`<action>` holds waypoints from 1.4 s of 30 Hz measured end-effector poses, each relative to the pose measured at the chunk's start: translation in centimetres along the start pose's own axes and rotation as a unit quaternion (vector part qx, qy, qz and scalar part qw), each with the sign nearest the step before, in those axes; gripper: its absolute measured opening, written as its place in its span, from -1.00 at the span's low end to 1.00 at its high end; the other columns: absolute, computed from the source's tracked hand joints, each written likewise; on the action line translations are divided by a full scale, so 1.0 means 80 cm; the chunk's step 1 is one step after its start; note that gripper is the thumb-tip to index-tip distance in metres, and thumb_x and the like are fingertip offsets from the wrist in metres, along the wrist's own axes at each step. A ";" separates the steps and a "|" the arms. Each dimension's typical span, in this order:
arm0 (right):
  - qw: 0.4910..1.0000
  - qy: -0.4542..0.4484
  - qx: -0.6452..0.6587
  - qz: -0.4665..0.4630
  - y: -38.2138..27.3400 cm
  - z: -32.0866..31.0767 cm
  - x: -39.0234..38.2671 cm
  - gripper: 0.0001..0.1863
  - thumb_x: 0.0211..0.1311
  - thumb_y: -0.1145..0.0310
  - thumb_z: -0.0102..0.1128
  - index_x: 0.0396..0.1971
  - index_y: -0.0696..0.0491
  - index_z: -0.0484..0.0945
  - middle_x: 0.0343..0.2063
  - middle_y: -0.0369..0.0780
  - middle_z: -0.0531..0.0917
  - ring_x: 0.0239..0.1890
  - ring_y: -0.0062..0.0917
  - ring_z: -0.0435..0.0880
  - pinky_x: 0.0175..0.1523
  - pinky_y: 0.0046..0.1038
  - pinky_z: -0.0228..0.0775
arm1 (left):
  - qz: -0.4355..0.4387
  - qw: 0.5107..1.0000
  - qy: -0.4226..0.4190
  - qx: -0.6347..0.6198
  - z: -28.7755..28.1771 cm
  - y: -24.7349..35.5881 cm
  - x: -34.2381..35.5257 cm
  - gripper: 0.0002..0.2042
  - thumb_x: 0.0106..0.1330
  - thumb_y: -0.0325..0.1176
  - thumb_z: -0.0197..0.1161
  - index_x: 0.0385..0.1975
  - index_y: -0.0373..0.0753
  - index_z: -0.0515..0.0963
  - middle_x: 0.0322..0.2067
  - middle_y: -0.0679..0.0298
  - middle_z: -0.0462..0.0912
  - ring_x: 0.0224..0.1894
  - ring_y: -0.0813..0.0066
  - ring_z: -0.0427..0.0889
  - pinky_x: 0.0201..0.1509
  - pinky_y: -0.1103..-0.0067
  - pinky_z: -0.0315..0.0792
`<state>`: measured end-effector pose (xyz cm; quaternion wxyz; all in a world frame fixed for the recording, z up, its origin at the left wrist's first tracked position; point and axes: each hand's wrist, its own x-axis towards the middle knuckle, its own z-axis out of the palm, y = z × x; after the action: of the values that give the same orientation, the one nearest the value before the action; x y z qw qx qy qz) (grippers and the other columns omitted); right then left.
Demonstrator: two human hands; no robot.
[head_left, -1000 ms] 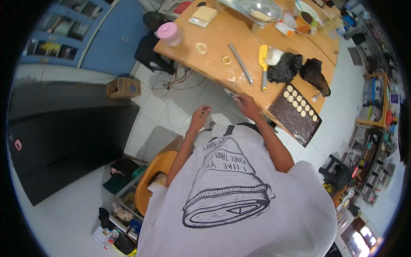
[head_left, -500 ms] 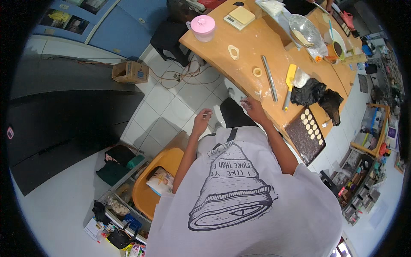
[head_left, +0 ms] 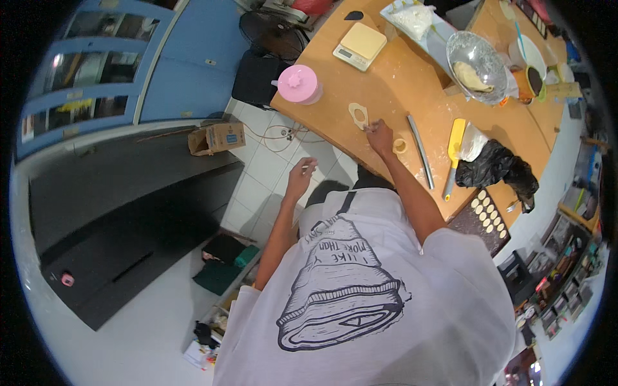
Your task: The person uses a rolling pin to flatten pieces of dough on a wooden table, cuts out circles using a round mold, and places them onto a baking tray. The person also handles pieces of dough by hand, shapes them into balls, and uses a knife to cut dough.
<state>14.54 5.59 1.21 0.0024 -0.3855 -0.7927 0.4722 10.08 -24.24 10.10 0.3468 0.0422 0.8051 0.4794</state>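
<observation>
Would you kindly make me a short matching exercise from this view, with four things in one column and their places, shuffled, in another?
Things
1. Right hand
2. Left hand
3. Dough lump
4. Small pale rounds

Places
A. In the round bowl
B. Set out in rows on the dark tray
C. At the edge of the flat pale piece with a hole
D. Off the table, seen against the floor tiles

Right pairs: 1-C, 2-D, 3-A, 4-B
</observation>
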 end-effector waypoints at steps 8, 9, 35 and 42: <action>0.993 0.116 0.000 -0.030 0.006 0.027 0.024 -0.78 0.06 0.56 0.27 -0.24 0.19 0.61 -0.33 -0.02 0.70 -0.24 -0.20 0.74 -0.11 -0.25 0.57 | 0.017 0.986 -0.139 0.093 0.025 0.072 0.091 -0.71 0.54 -0.23 0.17 0.08 -0.28 0.56 -0.08 0.19 0.72 -0.12 0.43 0.67 -0.05 0.50 0.53; 0.989 0.134 -0.005 -0.056 0.004 0.021 0.022 -0.77 0.04 0.58 0.26 -0.23 0.19 0.61 -0.31 -0.02 0.68 -0.22 -0.20 0.73 -0.11 -0.25 0.57 | 0.033 0.981 -0.147 0.125 0.026 0.079 0.101 -0.72 0.54 -0.25 0.16 0.07 -0.29 0.56 -0.10 0.18 0.73 -0.12 0.42 0.67 -0.04 0.49 0.54; 0.988 0.155 0.027 -0.001 -0.038 0.021 -0.016 -0.54 0.10 0.54 0.22 0.06 0.22 0.44 -0.09 0.13 0.54 0.00 0.14 0.54 0.08 -0.03 0.50 | 0.418 0.764 -0.388 0.303 0.104 0.075 0.289 -0.57 0.31 -0.46 0.16 0.19 -0.39 0.48 0.29 -0.01 0.45 0.27 -0.09 0.45 0.34 0.19 0.37; 0.960 0.254 0.085 0.078 -0.038 0.027 -0.044 -0.56 0.26 0.59 0.16 0.16 0.20 0.45 0.01 0.06 0.59 0.07 -0.09 0.65 0.01 -0.25 0.65 | 0.384 0.751 -0.414 0.343 0.107 0.085 0.294 -0.52 0.31 -0.47 0.16 0.26 -0.33 0.45 0.28 -0.06 0.43 0.31 -0.05 0.42 0.41 0.24 0.32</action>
<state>14.41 1.03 3.55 0.1992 -0.5520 -0.6905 0.4228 -4.40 -4.77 0.80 0.3953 0.6585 0.6085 0.1997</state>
